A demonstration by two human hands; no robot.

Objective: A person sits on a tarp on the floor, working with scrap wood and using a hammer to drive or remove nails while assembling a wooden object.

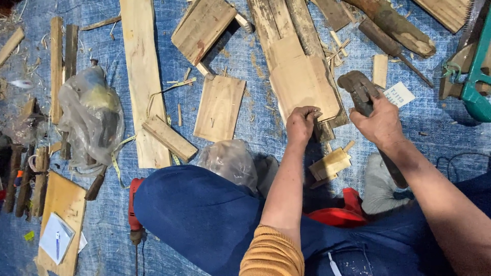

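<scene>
My left hand [302, 123] pinches something small, likely a nail, at the near edge of a stacked wooden board [302, 82]. Its fingers are closed on the board's lower corner. My right hand [381, 122] grips the handle of a hammer with a rusty head [358, 84], held just right of the board and slightly above it. My knee in blue trousers [199, 214] fills the lower middle. A small pale wooden block [330, 164] lies on the ground between my arms.
A blue tarp [255, 117] covers the floor, strewn with planks [140, 71], offcuts and a small board [220, 107]. Plastic bags [92, 117] lie at left. A red drill [134, 204] rests by my knee. A green saw [478, 76] and chisels sit at right.
</scene>
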